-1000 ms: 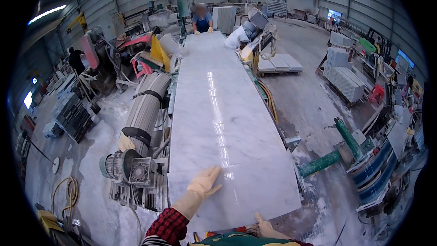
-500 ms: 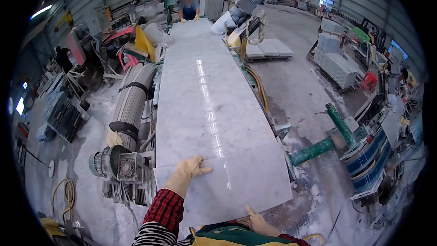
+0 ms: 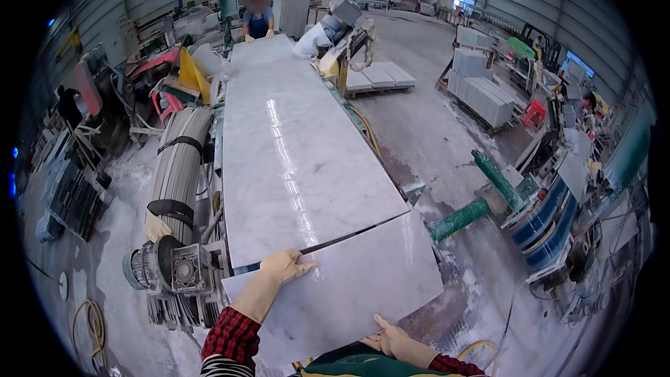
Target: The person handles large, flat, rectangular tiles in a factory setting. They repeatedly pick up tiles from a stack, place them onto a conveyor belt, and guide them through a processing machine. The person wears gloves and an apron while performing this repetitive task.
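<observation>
A long polished pale grey stone slab [image 3: 314, 160] lies stretched away from me on the machine table. Nearest me is a shorter stone piece [image 3: 363, 283] of the same pale grey. A narrow dark gap runs between the two, and the short piece sits slightly turned against the long slab. My gloved left hand [image 3: 284, 269] grips the short piece at its far edge, left of the middle, fingers toward the gap. My gloved right hand [image 3: 394, 342] holds its near edge, with the thumb on top and the other fingers partly hidden.
A co-worker [image 3: 258, 22] stands at the far end, hands at the long slab. On the left are a motor [image 3: 150, 265] and a ribbed grey bellows cover [image 3: 178, 174]. Green pipes [image 3: 457, 220] jut out on the right. A yellow hose [image 3: 94, 328] lies on the floor.
The short piece has come away from the long slab toward me and turned a little, widening the seam into a gap. Both hands stay on it. My view has swung to the right.
</observation>
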### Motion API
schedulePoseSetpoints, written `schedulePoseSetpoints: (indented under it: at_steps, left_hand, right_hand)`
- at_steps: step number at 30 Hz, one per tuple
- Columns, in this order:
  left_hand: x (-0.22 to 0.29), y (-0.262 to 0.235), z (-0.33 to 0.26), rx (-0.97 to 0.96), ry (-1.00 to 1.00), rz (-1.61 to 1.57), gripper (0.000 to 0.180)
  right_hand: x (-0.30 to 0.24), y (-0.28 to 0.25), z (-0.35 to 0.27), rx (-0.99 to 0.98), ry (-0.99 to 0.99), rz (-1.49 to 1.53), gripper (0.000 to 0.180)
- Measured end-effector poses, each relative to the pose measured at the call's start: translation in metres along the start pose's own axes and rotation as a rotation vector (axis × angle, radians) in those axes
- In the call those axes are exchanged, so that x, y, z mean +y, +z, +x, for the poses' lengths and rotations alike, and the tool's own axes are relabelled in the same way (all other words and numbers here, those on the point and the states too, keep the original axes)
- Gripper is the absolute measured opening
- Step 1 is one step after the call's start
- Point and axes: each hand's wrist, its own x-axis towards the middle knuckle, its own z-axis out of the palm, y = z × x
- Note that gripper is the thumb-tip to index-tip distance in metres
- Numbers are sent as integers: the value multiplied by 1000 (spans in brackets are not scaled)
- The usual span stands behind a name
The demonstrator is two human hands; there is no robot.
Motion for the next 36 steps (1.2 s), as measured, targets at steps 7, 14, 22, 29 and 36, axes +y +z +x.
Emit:
schedulePoseSetpoints:
  at_steps: [7,14,22,29,36]
  left_hand:
    - [37,-30,-30,158,8,-122,63]
    - [178,-74,-42,365,-66,-200,64]
    - [405,-2,93,359,203,-281,65]
    - [599,138,191,53,388,-509,57]
    - [709,256,198,-187,298,-529,70]
  right_hand:
    - [-17,-22,-34,-89,-96,-14,68]
    - [-112,-61,-69,-7,-404,-87,86]
    - [-293,-238,-75,212,-777,-188,52]
    - [-451,-405,-127,548,-1054,198,47]
    - [-494,-526,-183,757,-821,349,60]
